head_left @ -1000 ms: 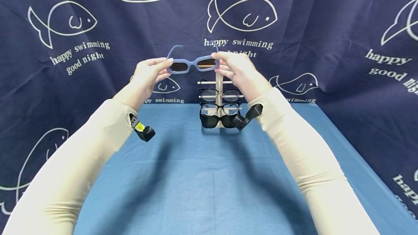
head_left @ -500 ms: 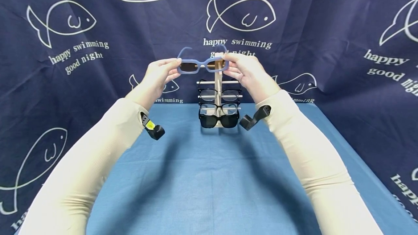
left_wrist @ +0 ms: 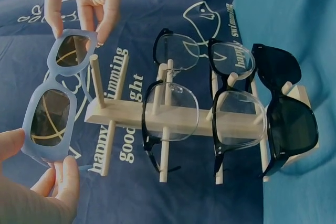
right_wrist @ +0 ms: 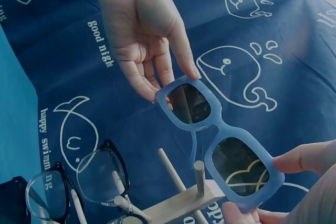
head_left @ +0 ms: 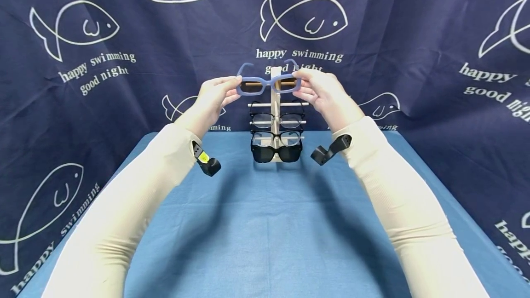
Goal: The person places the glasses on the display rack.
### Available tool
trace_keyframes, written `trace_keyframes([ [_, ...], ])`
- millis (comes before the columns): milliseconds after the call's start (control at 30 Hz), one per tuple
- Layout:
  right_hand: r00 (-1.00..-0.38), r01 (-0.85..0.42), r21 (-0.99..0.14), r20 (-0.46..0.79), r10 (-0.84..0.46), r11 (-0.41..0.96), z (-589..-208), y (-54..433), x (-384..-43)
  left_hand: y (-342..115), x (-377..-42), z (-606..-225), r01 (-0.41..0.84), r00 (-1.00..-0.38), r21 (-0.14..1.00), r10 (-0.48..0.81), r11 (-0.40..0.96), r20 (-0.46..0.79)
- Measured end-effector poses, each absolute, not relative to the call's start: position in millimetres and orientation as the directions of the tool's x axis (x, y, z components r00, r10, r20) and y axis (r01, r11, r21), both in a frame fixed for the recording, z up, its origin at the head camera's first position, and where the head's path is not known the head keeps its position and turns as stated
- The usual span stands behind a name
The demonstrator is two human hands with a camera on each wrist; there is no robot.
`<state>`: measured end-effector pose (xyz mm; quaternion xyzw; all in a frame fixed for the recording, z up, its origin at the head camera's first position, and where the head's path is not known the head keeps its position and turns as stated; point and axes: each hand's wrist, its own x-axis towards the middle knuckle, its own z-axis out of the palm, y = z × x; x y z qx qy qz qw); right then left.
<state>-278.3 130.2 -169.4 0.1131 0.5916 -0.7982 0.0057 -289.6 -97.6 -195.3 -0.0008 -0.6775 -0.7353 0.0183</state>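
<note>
Blue-framed sunglasses (head_left: 251, 87) with dark lenses are held level in the air, temples unfolded and pointing away. My left hand (head_left: 213, 100) pinches the left end of the frame between thumb and fingers. On the right end, my right hand (head_left: 327, 95) grips the frame the same way. Right behind the lenses is the top of a wooden display stand (left_wrist: 181, 121). In the left wrist view, the uppermost pegs (left_wrist: 108, 148) beside the sunglasses bear no glasses. Whether the temples touch those pegs, I cannot tell.
Lower on the stand hang black half-rim glasses (head_left: 291, 120), black-framed clear glasses (head_left: 290, 138) and black sunglasses (head_left: 290, 154). The stand rests at the back of a blue-covered table (head_left: 265, 224). A navy curtain (head_left: 174, 26) with white fish drawings hangs behind.
Both hands have moved to the right together, carrying the blue sunglasses from left of the stand to in front of its top. The glasses on the stand have stayed put.
</note>
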Motion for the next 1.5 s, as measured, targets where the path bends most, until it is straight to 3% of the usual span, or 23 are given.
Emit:
trace_keyframes([
  [1500,-0.961,0.162,-0.922,-0.228,0.155,-0.351,-197.4,150.2,-284.6,-78.1,-302.3,-216.3,-0.028,-1.0,0.993,-0.002,-0.111,-0.028],
])
